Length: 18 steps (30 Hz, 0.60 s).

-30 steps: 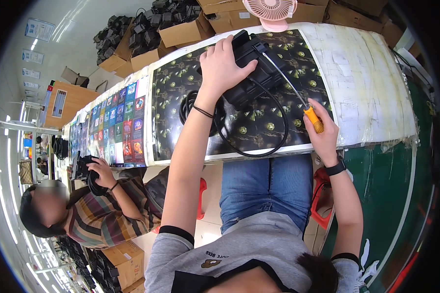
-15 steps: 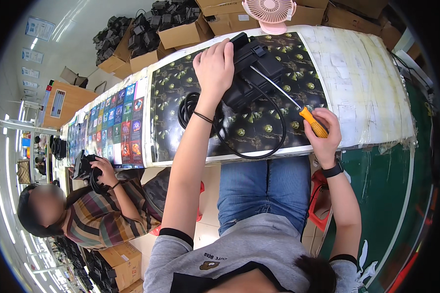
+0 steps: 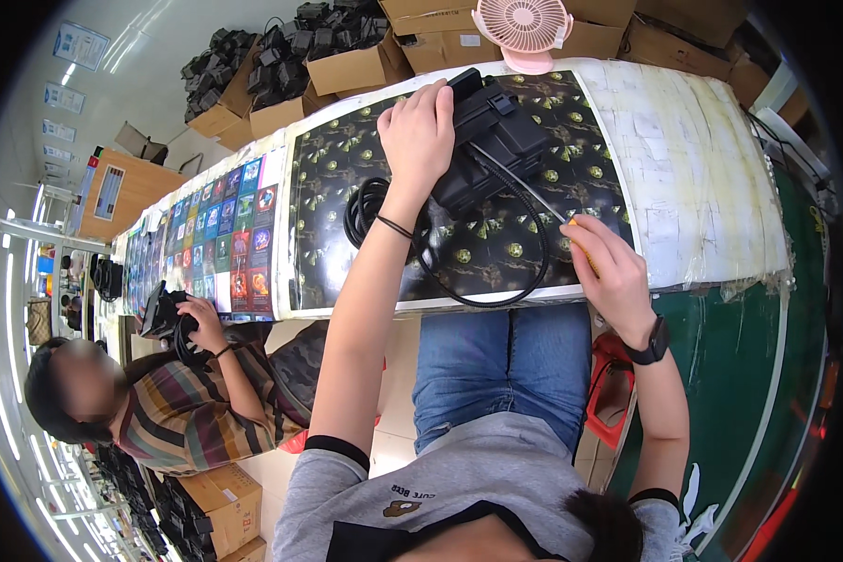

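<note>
A black plastic device with a box-like body (image 3: 517, 140) lies tilted on the dark patterned mat in front of me. My left hand (image 3: 418, 133) is closed over its upper left edge, the fingertips partly out of sight behind it. In my right hand (image 3: 613, 278) is a screwdriver (image 3: 531, 192) with a long metal shaft; its orange handle is mostly covered by my fingers. The shaft points up and left, its tip at the device's body; whether it sits in a screw is too small to tell. A black coiled cable (image 3: 542, 245) loops from the device toward me.
A pink fan (image 3: 525, 26) stands at the table's far edge. Behind are cardboard boxes (image 3: 358, 67) filled with black devices. To my left a co-worker (image 3: 197, 412) holds another black device (image 3: 162, 314). A red stool (image 3: 611, 379) is below, right of my legs.
My right hand has closed further over the screwdriver handle, which now shows much less. The shaft's tip has shifted slightly left and down on the device. My left hand keeps its hold.
</note>
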### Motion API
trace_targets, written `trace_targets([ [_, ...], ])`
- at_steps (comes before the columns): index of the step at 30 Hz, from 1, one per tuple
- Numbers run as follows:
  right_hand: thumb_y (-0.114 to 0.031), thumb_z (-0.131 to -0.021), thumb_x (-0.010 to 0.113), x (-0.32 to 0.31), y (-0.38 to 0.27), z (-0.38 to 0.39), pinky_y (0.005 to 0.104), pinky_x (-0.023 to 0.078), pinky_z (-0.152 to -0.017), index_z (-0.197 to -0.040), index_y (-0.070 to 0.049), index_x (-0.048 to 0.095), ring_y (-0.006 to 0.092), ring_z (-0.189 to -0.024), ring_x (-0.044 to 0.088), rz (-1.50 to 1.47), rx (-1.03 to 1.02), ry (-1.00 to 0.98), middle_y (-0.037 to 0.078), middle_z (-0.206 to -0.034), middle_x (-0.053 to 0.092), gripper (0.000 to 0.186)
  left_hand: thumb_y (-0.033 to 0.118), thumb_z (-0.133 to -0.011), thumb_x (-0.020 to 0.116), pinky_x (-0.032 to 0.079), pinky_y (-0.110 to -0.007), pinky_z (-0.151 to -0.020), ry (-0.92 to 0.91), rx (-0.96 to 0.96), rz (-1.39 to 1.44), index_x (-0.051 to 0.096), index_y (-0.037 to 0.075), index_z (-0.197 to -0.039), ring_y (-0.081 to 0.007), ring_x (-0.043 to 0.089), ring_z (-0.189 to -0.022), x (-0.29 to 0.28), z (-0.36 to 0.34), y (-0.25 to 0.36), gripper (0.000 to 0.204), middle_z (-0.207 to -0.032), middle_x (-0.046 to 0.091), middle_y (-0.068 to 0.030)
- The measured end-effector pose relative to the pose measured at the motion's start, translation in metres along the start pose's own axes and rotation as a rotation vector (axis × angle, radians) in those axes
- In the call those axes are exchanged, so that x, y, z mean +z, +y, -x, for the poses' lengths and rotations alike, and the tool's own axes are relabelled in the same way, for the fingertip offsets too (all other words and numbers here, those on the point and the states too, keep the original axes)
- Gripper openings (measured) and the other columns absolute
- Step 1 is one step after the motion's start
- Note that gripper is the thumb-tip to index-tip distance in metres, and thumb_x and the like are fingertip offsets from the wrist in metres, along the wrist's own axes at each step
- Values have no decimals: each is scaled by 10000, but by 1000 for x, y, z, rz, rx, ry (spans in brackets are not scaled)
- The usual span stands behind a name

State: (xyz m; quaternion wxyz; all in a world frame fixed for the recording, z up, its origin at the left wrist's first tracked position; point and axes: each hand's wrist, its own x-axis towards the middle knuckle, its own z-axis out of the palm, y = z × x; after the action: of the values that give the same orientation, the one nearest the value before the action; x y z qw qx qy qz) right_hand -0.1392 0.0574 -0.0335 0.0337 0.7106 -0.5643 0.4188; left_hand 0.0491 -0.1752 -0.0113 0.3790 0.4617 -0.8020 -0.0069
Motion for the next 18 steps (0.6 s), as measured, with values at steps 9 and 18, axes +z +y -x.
trace_targets([
  [9, 38, -800, 688, -1, -10, 0, 362, 561, -735, -1064, -70, 680, 288, -855, 678, 13, 10, -80, 148, -1167, 662, 286, 353, -1023, 422, 367, -431, -992, 18, 31, -31, 636, 90, -1239, -276, 603, -1087, -2, 8, 1, 402, -1199, 666, -85],
  [18, -70, -978, 539, -6, -9, -2, 243, 480, -562, -1122, -69, 647, 145, -651, 600, -634, 515, -255, 119, -1046, 699, 180, 321, -1025, 439, 362, -414, -1004, 83, 38, -50, 621, 94, -1270, -272, 590, -1103, -12, 18, -4, 380, -1217, 658, -92],
])
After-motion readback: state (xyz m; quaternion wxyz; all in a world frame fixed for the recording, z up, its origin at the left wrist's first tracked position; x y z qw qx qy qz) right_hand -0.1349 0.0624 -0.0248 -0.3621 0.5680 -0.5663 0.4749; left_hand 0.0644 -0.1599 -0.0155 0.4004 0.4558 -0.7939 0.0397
